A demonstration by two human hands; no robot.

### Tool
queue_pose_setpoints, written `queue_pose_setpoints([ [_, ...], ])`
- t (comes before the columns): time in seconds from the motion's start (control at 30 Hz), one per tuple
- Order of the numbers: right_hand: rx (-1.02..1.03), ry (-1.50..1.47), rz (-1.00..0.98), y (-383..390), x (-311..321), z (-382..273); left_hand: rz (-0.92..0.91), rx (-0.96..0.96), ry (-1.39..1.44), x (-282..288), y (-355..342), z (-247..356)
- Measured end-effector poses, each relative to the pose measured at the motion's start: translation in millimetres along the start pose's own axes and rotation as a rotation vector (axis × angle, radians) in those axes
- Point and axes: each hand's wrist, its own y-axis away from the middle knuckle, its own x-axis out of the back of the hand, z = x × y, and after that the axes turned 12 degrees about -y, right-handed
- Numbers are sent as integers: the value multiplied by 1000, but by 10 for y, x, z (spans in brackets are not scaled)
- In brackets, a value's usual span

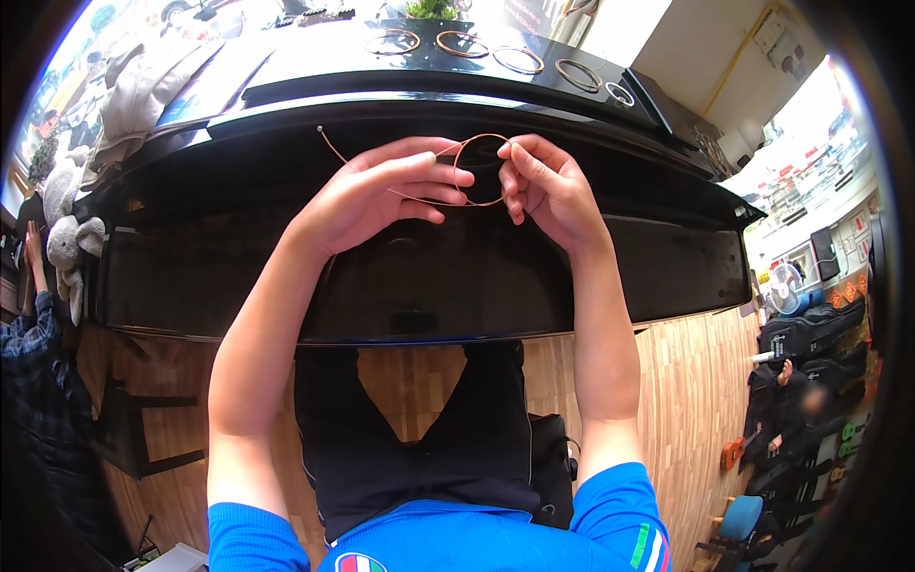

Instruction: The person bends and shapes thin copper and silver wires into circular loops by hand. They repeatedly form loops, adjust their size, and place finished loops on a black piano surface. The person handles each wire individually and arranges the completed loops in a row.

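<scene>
Above a glossy black piano-like surface, my two hands hold a thin copper-coloured guitar string, part of it curved into a round loop between them. My left hand has the string running between its thumb and its loosely extended fingers. From that hand a free end sticks out to the upper left, tipped with a small ball. At the loop's right side, my right hand pinches the string between thumb and forefinger, its other fingers curled. Part of the string is hidden behind the left fingers.
Several coiled strings lie in a row on the raised black top beyond my hands. Grey plush toys and a person's sleeve are at the left. Far right are guitar bags, a fan and another person.
</scene>
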Motion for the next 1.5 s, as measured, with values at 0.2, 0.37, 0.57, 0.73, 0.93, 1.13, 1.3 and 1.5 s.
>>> queue_pose_setpoints([
  [0.2,10,-42,31,6,8,-8,23,-28,-57,13,-13,-63],
  [0.37,20,-131,-5,-15,39,-20,66,-217,157,191,-5,-125],
  [0.57,35,-221,-73,-22,73,3,144,-279,400,196,23,-3],
  [0.73,-5,-189,-115,-19,41,6,109,-207,160,191,10,-42],
  [0.93,-33,-124,-120,-9,28,31,150,91,-255,-45,-14,57],
  [1.13,-107,41,-50,-6,-7,37,53,103,-302,-48,-2,21],
  [1.3,-217,168,7,3,-76,22,45,8,30,-30,1,14],
  [1.5,-224,193,16,11,-82,-3,82,89,-361,-23,1,36],
])
